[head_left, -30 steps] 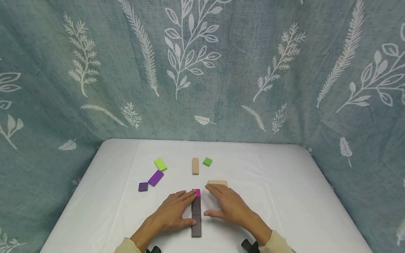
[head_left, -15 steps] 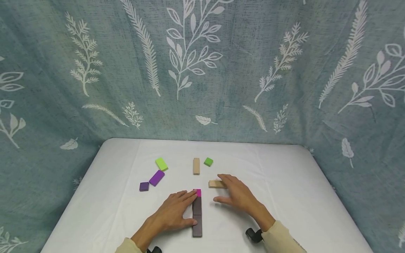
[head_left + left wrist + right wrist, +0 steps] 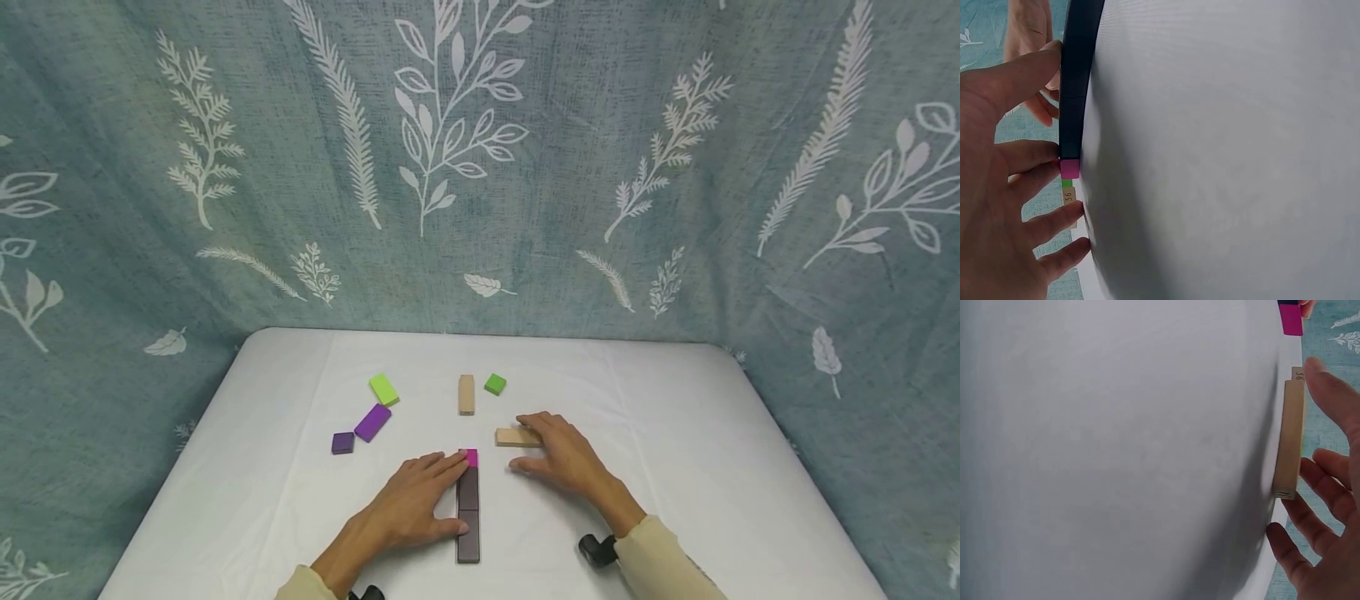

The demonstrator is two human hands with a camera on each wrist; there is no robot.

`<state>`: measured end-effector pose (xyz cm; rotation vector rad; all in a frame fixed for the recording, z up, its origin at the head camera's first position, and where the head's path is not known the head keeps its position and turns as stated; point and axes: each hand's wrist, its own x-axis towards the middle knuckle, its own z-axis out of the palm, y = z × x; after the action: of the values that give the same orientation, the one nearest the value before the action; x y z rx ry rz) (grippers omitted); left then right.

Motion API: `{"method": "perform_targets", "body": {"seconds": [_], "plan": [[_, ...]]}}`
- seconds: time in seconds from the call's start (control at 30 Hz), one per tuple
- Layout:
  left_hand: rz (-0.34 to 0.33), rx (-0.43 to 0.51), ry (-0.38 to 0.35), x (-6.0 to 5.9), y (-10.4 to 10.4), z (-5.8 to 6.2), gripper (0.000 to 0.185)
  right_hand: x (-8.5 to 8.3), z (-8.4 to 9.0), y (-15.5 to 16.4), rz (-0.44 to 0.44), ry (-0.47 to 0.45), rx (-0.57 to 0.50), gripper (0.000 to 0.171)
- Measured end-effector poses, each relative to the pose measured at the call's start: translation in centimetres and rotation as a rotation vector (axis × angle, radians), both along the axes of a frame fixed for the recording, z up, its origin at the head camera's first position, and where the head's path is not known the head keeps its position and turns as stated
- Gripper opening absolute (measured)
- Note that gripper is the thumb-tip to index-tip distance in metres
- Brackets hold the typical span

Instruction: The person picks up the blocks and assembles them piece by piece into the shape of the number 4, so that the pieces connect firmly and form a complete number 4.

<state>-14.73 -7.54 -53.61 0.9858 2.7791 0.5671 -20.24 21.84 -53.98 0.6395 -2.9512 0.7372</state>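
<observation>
In the head view my left hand (image 3: 408, 504) rests alongside a row of two dark grey blocks (image 3: 468, 533) capped at the far end by a small magenta block (image 3: 472, 457). Its thumb touches the nearer dark block and its fingertips reach the magenta one; the fingers are spread and fairly straight. To the right, my right hand (image 3: 566, 458) hovers around the right end of a plain wooden block (image 3: 513, 437) lying crosswise. In the right wrist view the thumb stands apart from that wooden block (image 3: 1290, 437), while loosely bent fingers are beside its numbered end.
Farther back stand another wooden block (image 3: 467, 394) and a small green block (image 3: 495, 384). At the left lie a lime block (image 3: 384, 389), a purple block (image 3: 372, 422) and a dark violet block (image 3: 342, 442). A leaf-patterned curtain (image 3: 480, 208) hangs behind the white table (image 3: 637, 375).
My right hand has moved away from the dark row, rightward to the crosswise wooden block, and its thumb and fingers have drawn slightly closer around it. The left hand has stayed on the row.
</observation>
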Motion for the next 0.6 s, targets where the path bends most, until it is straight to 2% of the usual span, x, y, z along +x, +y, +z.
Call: {"method": "perform_targets", "body": {"seconds": [0.23,0.43,0.6], "plan": [[-0.002,0.005,0.016,0.0,0.02,0.01,0.086,-0.44,-0.49,0.11,-0.001,0.057,0.026,0.058],[0.004,0.0,0.009,-0.02,0.08,-0.06,0.086,-0.62,-0.48,-0.08,-0.009,0.135,0.04,0.036],[0.003,-0.008,0.011,-0.04,0.1,-0.08,0.087,-0.59,-0.46,-0.11,0.004,0.129,0.001,0.029]]}}
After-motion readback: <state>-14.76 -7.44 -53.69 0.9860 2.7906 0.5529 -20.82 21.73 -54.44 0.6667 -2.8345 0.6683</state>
